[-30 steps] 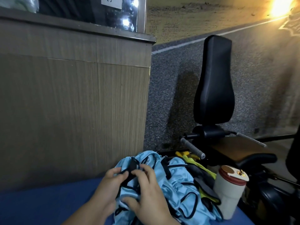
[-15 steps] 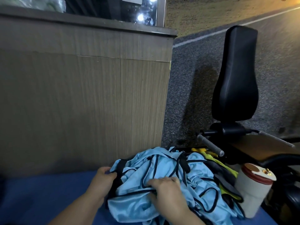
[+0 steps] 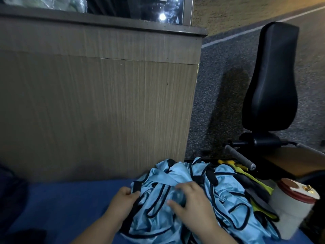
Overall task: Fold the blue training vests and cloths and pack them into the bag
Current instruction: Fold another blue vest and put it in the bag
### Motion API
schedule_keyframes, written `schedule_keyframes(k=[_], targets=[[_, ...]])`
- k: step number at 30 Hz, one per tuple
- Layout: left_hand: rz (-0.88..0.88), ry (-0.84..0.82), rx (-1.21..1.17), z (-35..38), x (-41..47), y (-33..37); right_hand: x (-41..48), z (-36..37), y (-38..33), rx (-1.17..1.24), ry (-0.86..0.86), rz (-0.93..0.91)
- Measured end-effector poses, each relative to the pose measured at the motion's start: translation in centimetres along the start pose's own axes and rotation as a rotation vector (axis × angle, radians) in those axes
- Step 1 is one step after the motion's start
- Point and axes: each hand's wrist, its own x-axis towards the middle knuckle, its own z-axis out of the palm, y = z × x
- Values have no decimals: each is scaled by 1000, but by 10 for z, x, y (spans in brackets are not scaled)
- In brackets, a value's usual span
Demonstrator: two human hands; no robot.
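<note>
Your L hand (image 3: pixel 125 199) curls its fingers round the black trim (image 3: pixel 136 187) at the left edge of the vests (image 3: pixel 226 184), pinching it. Your R hand (image 3: pixel 191 203) lies on top of the heap, fingers spread, pressing the cloth down w/o gripping. Vests = crumpled light-blue heap w/ black edging, on the blue mat (image 3: pixel 70 199), near the foot of the wood panel (image 3: pixel 98 106). A yellow cloth (image 3: pixel 255 178) touches the heap's right side. White, red-lidded cup (image 3: pixel 290 213) just beside that. Black seat (image 3: pixel 274 76) behind.
</note>
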Motion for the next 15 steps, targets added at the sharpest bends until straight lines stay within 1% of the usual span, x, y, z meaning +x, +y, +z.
schedule_keyframes(k=[2,3,5,8,9,11,12,13,14,15], targets=[[14,11,-20,-1,0,0,-1,3,3,-64,98,104],[27,24,-33,-2,-1,-2,-1,3,4,-72,109,150],[39,44,-65,-6,-1,-5,0,2,8,-53,70,221],[65,102,-113,-17,1,-10,3,-3,11,-65,-17,203],[71,130,-123,-22,3,-12,3,-5,12,-13,-2,202],[67,186,-141,-34,6,-18,5,-9,15,189,29,209],[63,220,-163,-42,8,-21,7,-11,18,292,14,207],[60,251,-187,-49,9,-23,8,-15,22,387,-27,202],[63,274,-221,-56,7,-24,9,-20,24,474,-113,201],[54,272,-267,-62,7,-25,10,-24,26,524,-240,193]])
